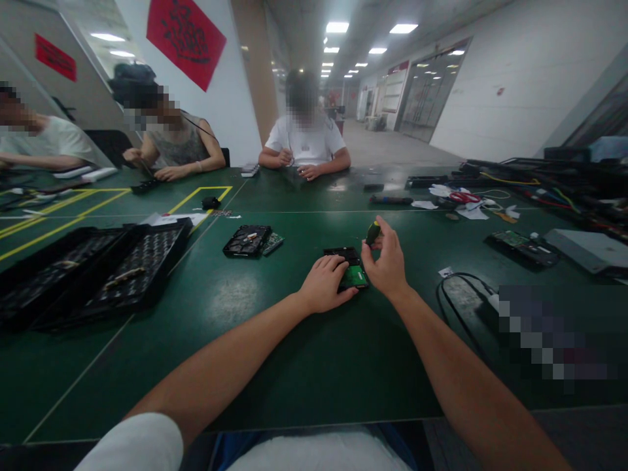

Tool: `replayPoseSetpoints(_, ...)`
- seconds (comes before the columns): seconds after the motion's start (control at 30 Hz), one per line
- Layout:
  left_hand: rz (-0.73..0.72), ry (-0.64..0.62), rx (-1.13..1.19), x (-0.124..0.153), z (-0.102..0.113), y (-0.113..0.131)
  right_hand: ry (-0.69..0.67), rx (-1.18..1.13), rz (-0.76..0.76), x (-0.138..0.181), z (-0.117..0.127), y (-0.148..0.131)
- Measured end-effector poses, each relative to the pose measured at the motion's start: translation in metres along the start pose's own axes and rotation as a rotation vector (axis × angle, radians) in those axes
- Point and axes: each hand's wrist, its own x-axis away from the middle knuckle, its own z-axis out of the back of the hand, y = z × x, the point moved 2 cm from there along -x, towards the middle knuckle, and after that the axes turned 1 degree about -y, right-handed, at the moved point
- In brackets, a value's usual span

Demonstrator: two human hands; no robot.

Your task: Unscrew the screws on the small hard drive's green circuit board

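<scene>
A black hard drive (343,253) with a green circuit board (354,277) on top lies on the green table (275,353) in front of me. My left hand (324,283) rests on its left side, fingers curled down over it. My right hand (387,260) is closed round a screwdriver (373,232) with a dark green and yellow handle, held upright above the board's right edge.
Another opened drive (248,240) with a loose board (272,243) lies further left. Black compartment trays (98,268) sit at the left. A black cable (466,294), more drives and tools fill the right side. Three people sit at the far edge.
</scene>
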Motion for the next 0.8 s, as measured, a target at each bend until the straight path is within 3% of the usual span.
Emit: replayPoseSetpoints(0.8,0.007,0.0,-0.003,-0.0002,-0.0009,0.0003,0.021,0.014,-0.01,0.0001,0.002,0.0009)
